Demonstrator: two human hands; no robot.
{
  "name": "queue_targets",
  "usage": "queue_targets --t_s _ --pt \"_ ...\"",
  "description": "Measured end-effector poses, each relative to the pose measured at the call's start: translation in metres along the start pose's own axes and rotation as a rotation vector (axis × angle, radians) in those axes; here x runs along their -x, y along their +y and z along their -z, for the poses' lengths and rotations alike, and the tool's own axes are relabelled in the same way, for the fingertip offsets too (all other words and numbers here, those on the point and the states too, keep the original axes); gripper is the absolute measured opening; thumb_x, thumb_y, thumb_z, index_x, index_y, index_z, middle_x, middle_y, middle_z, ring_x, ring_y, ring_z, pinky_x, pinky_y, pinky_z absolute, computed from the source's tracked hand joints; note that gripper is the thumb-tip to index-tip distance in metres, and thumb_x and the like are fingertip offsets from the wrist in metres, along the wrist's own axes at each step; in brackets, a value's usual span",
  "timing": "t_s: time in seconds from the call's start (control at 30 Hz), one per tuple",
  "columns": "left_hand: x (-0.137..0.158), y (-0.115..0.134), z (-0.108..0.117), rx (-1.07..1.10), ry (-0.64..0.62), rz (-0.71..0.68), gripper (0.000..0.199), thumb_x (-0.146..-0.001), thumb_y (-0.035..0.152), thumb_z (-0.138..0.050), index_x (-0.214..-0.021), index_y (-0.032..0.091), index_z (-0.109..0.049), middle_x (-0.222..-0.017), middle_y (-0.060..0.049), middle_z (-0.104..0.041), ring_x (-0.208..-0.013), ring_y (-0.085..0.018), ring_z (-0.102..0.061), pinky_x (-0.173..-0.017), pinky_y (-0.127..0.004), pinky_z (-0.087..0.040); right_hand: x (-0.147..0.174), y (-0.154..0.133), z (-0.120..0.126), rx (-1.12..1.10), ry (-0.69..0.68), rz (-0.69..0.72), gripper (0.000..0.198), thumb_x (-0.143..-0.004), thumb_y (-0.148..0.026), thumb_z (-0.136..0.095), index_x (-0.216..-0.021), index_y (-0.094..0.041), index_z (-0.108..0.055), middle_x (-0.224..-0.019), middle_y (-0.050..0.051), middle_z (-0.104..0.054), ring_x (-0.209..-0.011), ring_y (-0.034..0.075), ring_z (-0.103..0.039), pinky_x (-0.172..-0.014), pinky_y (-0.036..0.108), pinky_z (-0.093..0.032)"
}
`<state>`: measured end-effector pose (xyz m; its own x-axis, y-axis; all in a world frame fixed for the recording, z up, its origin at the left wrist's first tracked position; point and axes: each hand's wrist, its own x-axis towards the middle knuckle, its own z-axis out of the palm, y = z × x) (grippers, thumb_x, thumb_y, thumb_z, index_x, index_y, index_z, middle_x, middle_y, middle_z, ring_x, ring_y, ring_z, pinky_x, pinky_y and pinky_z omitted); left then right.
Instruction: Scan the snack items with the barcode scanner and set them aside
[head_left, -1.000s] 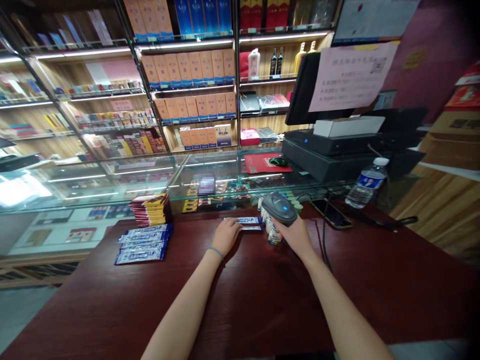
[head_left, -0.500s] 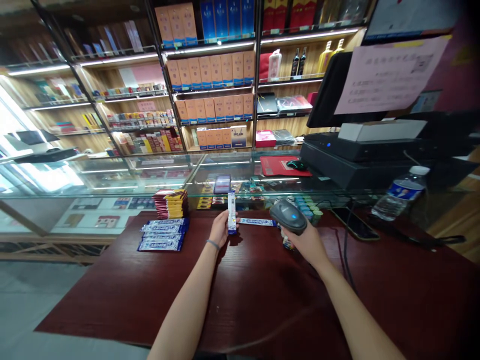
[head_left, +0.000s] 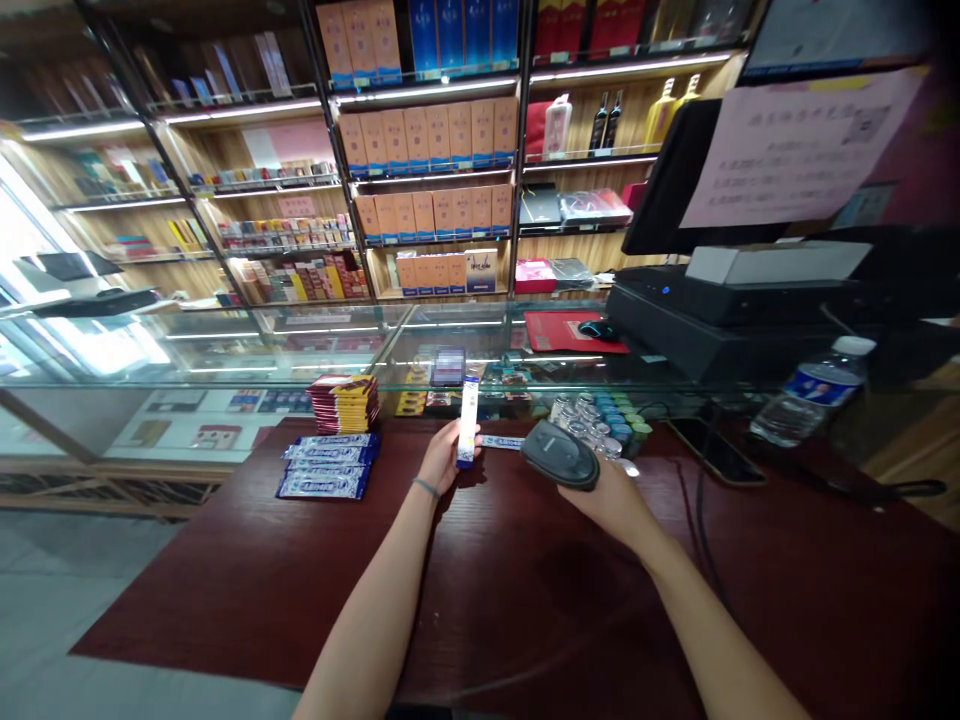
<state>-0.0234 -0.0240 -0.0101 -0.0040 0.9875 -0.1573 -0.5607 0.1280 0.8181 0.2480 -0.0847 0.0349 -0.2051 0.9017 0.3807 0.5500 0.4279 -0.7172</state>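
Observation:
My left hand (head_left: 442, 458) is closed on a slim blue-and-white packet (head_left: 468, 422), held upright above the dark red table. In my right hand (head_left: 611, 500) is a black barcode scanner (head_left: 559, 455), its head pointing left toward the packet. Behind both hands another blue-and-white packet (head_left: 501, 442) lies flat, its right end hidden by the scanner. Several similar packets (head_left: 328, 466) lie in an overlapping row on the left. A stack of red and yellow packets (head_left: 343, 403) stands just behind them. What is printed on the packets is too small to read.
Small clear-topped containers (head_left: 589, 425) stand beyond the scanner. To the right are a phone (head_left: 718, 450), a water bottle (head_left: 814, 390) and a black cable (head_left: 700, 530). A glass counter (head_left: 330, 350) borders the table's far edge, and a monitor (head_left: 667, 190) rises at the right.
The scanner has shifted left and slightly down, closer to the held packet, uncovering more of the small containers. My left hand stays nearly still, with the packet leaning slightly more to the right.

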Motion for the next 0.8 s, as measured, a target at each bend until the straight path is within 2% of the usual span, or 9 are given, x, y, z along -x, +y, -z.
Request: queue_targets --t_s 0.07,0.23,0.4,0.53,0.63,0.7,0.8 --pt "0.0 0.0 0.001 -0.001 -0.002 0.004 0.03 -0.089 0.033 -0.07 -0.109 0.011 -0.067 -0.11 -0.015 -0.073 -0.073 -0.016 -0.072 -0.061 -0.027 -0.062 0.0 0.002 0.002 0.003 0.008 -0.004 0.05 -0.072 -0.03 -0.068 -0.121 -0.02 -0.066 -0.106 0.009 -0.077 -0.098 0.031 -0.073 -0.088 0.041 -0.057" --pt "0.0 -0.002 0.004 0.032 -0.038 0.019 0.029 -0.09 0.035 -0.069 -0.109 0.012 -0.067 -0.112 -0.014 -0.073 -0.076 -0.016 -0.072 -0.064 -0.027 -0.062 -0.001 0.004 0.0 -0.042 0.04 -0.018 0.052 -0.073 -0.028 -0.068 -0.124 -0.02 -0.062 -0.11 0.009 -0.077 -0.106 0.03 -0.071 -0.088 0.039 -0.056" --pt "0.0 0.003 -0.003 0.099 -0.059 -0.047 0.034 -0.09 0.036 -0.069 -0.114 0.013 -0.063 -0.112 -0.013 -0.072 -0.08 -0.017 -0.073 -0.068 -0.028 -0.062 0.0 -0.006 -0.007 -0.103 0.103 -0.069 0.055 -0.076 -0.036 -0.068 -0.127 -0.02 -0.058 -0.102 0.008 -0.077 -0.092 0.029 -0.073 -0.081 0.04 -0.058" --pt "0.007 0.029 -0.02 0.074 -0.019 -0.231 0.038 -0.086 0.037 -0.074 -0.116 0.017 -0.061 -0.116 -0.011 -0.071 -0.09 -0.021 -0.073 -0.079 -0.034 -0.062 0.0 -0.008 -0.011 -0.146 0.125 -0.027 0.048 -0.076 -0.042 -0.068 -0.119 -0.021 -0.061 -0.105 0.009 -0.076 -0.099 0.031 -0.072 -0.083 0.041 -0.057" --pt "0.02 0.055 -0.022 -0.058 0.04 -0.432 0.041 -0.085 0.038 -0.074 -0.119 0.019 -0.062 -0.119 -0.01 -0.069 -0.099 -0.023 -0.072 -0.083 -0.035 -0.06 0.0 -0.005 -0.014 -0.16 0.129 -0.063 0.05 -0.075 -0.045 -0.068 -0.119 -0.022 -0.062 -0.098 0.009 -0.077 -0.099 0.032 -0.072 -0.076 0.04 -0.057" --pt "0.032 0.071 -0.01 -0.225 0.087 -0.538 0.043 -0.082 0.036 -0.076 -0.12 0.02 -0.064 -0.116 -0.009 -0.07 -0.102 -0.023 -0.071 -0.087 -0.035 -0.058 0.001 -0.003 -0.015 -0.153 0.126 -0.077 0.047 -0.076 -0.046 -0.069 -0.115 -0.022 -0.062 -0.09 0.008 -0.077 -0.092 0.031 -0.073 -0.071 0.038 -0.057" --pt "0.054 0.093 0.026 -0.579 0.148 -0.689 0.041 -0.081 0.032 -0.077 -0.12 0.021 -0.068 -0.115 -0.009 -0.072 -0.106 -0.024 -0.069 -0.096 -0.038 -0.054 0.001 -0.002 -0.018 -0.122 0.1 -0.056 0.042 -0.077 -0.048 -0.068 -0.11 -0.021 -0.064 -0.082 0.007 -0.075 -0.084 0.03 -0.073 -0.068 0.037 -0.056"
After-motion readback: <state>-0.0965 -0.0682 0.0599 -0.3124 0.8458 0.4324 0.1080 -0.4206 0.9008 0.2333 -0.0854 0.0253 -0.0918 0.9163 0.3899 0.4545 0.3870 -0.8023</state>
